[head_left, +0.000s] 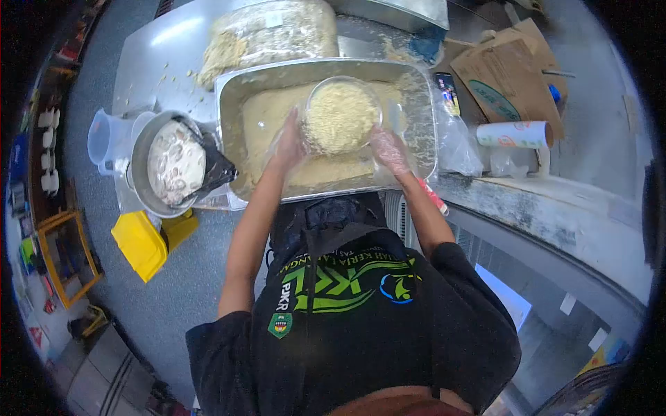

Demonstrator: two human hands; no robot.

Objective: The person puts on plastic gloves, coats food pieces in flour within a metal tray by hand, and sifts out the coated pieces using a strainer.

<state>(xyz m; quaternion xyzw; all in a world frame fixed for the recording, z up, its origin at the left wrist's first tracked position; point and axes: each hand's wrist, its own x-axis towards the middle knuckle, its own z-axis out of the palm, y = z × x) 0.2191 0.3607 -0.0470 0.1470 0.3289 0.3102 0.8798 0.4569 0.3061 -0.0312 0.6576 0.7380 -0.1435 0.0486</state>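
Both of my hands, in clear plastic gloves, grip a round container (379, 114) with a thin pale rim, heaped with pale yellow, crumbly flour (340, 116). My left hand (289, 142) is closed at its left side, and my right hand (390, 149) at its lower right. Whether the container is a sieve or a bowl I cannot tell. It is held over a large rectangular metal tray (232, 87), where more pale flour (267, 114) is spread across the bottom. The undersides of my fingers are hidden.
A metal pot (139, 170) of pieces in white liquid stands left, with black plastic over its edge. Beside it is a clear jug (104, 139). Behind the tray lies a large floury bag (277, 35). Right are a phone (448, 93), a cardboard box (499, 80) and a paper cup (513, 134).
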